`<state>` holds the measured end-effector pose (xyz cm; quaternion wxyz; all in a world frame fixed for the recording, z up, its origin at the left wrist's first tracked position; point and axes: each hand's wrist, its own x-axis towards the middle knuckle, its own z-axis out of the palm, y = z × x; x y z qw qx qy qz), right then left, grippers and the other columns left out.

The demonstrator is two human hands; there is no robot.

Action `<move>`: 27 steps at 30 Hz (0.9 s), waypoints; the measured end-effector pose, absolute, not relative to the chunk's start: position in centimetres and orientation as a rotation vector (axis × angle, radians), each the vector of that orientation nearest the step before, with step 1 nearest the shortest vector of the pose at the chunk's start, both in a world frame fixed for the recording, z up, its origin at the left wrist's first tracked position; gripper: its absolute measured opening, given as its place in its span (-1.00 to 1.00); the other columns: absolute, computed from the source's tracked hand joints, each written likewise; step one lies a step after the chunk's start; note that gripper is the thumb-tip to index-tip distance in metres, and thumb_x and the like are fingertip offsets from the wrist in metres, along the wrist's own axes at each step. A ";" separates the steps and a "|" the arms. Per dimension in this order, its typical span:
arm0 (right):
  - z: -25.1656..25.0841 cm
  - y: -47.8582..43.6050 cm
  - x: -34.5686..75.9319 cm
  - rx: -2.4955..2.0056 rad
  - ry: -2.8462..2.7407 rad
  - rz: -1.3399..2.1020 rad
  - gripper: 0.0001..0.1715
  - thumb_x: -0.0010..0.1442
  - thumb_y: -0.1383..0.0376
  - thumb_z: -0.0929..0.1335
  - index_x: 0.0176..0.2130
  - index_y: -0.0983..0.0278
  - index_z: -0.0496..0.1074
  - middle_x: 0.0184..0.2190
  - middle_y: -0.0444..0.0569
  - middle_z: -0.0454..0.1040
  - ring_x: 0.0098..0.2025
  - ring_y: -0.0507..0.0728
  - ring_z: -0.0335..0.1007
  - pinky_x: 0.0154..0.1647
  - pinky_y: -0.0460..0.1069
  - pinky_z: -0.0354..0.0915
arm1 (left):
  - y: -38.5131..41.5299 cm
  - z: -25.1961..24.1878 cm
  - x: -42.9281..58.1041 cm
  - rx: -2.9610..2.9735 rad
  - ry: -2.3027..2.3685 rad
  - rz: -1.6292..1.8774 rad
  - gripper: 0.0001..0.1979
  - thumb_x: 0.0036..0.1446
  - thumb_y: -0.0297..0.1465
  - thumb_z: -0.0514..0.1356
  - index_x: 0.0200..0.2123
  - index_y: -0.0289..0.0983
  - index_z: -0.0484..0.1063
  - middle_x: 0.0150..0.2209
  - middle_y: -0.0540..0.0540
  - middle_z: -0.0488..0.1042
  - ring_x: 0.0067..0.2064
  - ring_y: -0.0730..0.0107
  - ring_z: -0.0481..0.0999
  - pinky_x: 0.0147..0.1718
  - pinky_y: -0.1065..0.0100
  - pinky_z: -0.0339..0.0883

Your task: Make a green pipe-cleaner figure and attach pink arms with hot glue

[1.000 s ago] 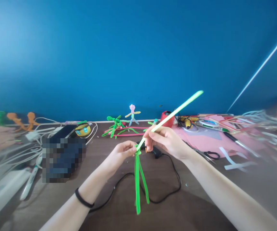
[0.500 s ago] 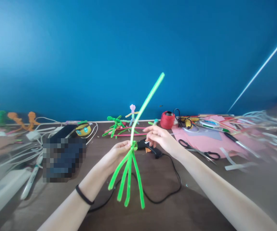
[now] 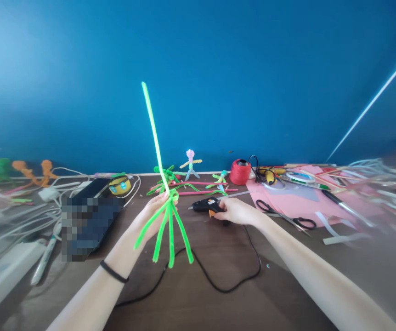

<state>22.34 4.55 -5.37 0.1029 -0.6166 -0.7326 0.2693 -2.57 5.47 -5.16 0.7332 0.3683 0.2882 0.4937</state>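
Note:
My left hand [image 3: 156,214] pinches a bundle of green pipe cleaners [image 3: 168,225] near its twisted joint. One long straight stem rises from the joint, tilted up and to the left, while several shorter legs fan downward. A black hot glue gun [image 3: 205,205] with an orange trigger lies on the table, its nozzle pointing left. Around its handle is my right hand [image 3: 234,209], with fingers closed; the handle is mostly hidden by them. The gun's black cord [image 3: 220,290] curves across the table in front.
Behind stand a small pipe-cleaner figure [image 3: 190,163] and a red spool [image 3: 240,172]. Scissors [image 3: 285,215] and pink paper [image 3: 329,209] lie right. A yellow round item [image 3: 119,185], a pixelated dark object [image 3: 93,227], white cables and a marker [image 3: 43,259] are on the left.
My right hand has come down and closed on the glue gun's handle. My left hand has shifted left with the pipe cleaners, and their long stem has swung from leaning right to leaning left.

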 end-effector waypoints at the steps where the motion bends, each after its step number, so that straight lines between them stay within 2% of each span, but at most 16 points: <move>1: -5.4 4.8 22.5 -1.749 -2.142 0.901 -0.76 -0.05 0.16 0.35 -0.43 0.29 0.37 -0.50 -0.09 0.41 -0.45 0.08 0.32 -0.51 -0.09 0.08 | 5.5 -5.2 -2.7 0.797 0.641 1.095 -0.88 -0.05 -0.46 0.23 -0.37 -0.35 0.44 -0.43 -0.07 0.47 -0.41 0.46 0.46 -0.42 0.45 0.35; 4: -5.1 5.0 22.5 -1.354 -1.969 1.307 -0.73 -0.02 0.21 0.34 -0.33 0.35 0.41 -0.42 -0.07 0.44 -0.36 0.07 0.33 -0.41 -0.10 0.16 | 5.6 -5.1 -2.8 0.783 0.650 1.108 -0.90 -0.04 -0.46 0.22 -0.37 -0.33 0.43 -0.43 -0.06 0.47 -0.41 0.46 0.47 -0.41 0.45 0.36; 7: -4.3 4.6 22.1 -1.067 -1.691 1.532 -0.71 -0.04 0.25 0.36 -0.28 0.34 0.39 -0.31 -0.07 0.42 -0.28 0.04 0.31 -0.33 -0.11 0.17 | 5.5 -4.9 -2.8 0.795 0.651 1.106 -0.88 -0.04 -0.45 0.22 -0.36 -0.33 0.44 -0.45 -0.06 0.48 -0.43 0.46 0.47 -0.43 0.45 0.35; 11: -3.6 3.8 21.6 -0.987 -1.378 1.715 -0.77 -0.15 0.34 0.37 -0.39 0.32 0.31 -0.53 -0.16 0.35 -0.50 -0.02 0.27 -0.46 -0.11 0.14 | 5.2 -4.6 -2.5 0.795 0.649 1.091 -0.89 -0.07 -0.45 0.24 -0.39 -0.34 0.45 -0.48 -0.06 0.49 -0.47 0.47 0.46 -0.49 0.47 0.31; 14: -3.5 3.5 21.5 -0.847 -1.379 1.745 -0.85 -0.18 0.38 0.33 -0.47 0.32 0.27 -0.56 -0.14 0.35 -0.55 0.00 0.29 -0.50 -0.09 0.14 | 5.0 -4.4 -2.2 0.816 0.655 1.089 -0.91 -0.07 -0.47 0.24 -0.41 -0.35 0.45 -0.48 -0.07 0.49 -0.49 0.48 0.45 -0.51 0.49 0.29; 18: -3.0 3.2 21.5 -0.705 -1.506 1.717 -0.73 -0.15 0.40 0.31 -0.32 0.33 0.32 -0.40 -0.03 0.45 -0.48 0.05 0.37 -0.45 -0.06 0.17 | 4.5 -4.0 -1.6 0.868 0.633 1.057 -0.87 -0.08 -0.44 0.26 -0.40 -0.37 0.46 -0.49 -0.07 0.48 -0.53 0.51 0.42 -0.53 0.49 0.25; 20: -2.7 3.0 21.4 -0.675 -1.570 1.723 -0.69 -0.13 0.39 0.33 -0.27 0.35 0.34 -0.39 0.00 0.47 -0.47 0.06 0.38 -0.41 -0.04 0.19 | 4.3 -3.8 -1.3 0.866 0.632 1.036 -0.84 -0.11 -0.43 0.27 -0.38 -0.37 0.46 -0.50 -0.06 0.48 -0.55 0.52 0.41 -0.56 0.50 0.22; 24: -2.5 2.5 21.1 -0.670 -1.662 1.665 -0.82 -0.03 0.31 0.36 -0.36 0.36 0.36 -0.47 -0.04 0.45 -0.53 0.00 0.31 -0.44 -0.06 0.19 | 3.7 -3.3 -0.9 0.871 0.680 1.029 -0.86 -0.13 -0.42 0.29 -0.43 -0.35 0.47 -0.56 -0.01 0.45 -0.57 0.51 0.39 -0.56 0.48 0.20; 27: -2.4 2.3 20.7 -0.688 -1.696 1.579 -0.80 0.03 0.25 0.35 -0.47 0.36 0.34 -0.56 -0.09 0.40 -0.59 -0.04 0.24 -0.49 -0.09 0.16 | 3.4 -3.1 -0.7 0.888 0.682 1.032 -0.86 -0.15 -0.42 0.30 -0.46 -0.35 0.47 -0.60 0.01 0.42 -0.60 0.54 0.36 -0.57 0.49 0.18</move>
